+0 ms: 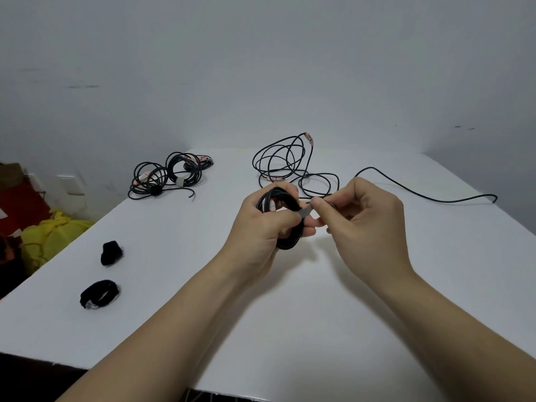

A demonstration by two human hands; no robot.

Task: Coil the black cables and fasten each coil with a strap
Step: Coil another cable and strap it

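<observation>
Your left hand (262, 224) is wrapped around a small black cable coil (285, 219), held above the white table (290, 314); your right hand (362, 219) pinches a grey strap end (307, 211) at the coil's right side between thumb and forefinger; loose black cable (290, 161) lies behind the hands; two fastened coils (165, 177) sit far left; two black straps (100, 293) lie near left.

Soft, even light from above; faint shadows lie under the forearms on the white desk (290, 329). Wide-angle bending at edges; slight overall softness.
</observation>
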